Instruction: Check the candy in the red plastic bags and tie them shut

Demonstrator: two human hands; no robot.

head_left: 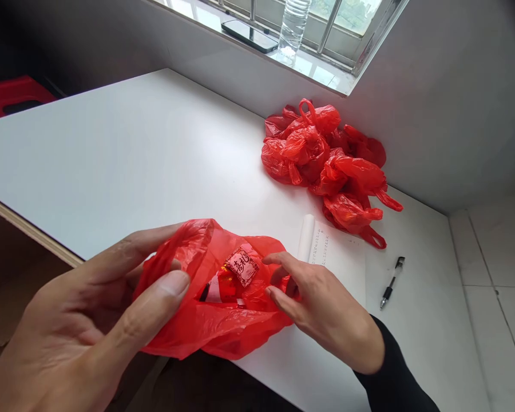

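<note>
A red plastic bag (240,337) is spread at its mouth over the table's front edge. My left hand (94,309) grips its left side, thumb on the near rim and fingers behind the film. Inside lie a small pink packet (242,265) with dark Chinese characters and some red and pink wrapped pieces (223,289), partly covered by the bag. At the bag's right side is my right hand (321,303), its thumb and fingers curved and apart at the opening. Nothing shows between those fingertips.
Several tied red plastic bags (317,154) are heaped against the wall. An open notebook (341,252) with handwriting lies behind my right hand, with a black pen (392,282) to its right. A phone (249,35) and a water bottle (292,28) are on the windowsill. A red stool (19,94) stands far left.
</note>
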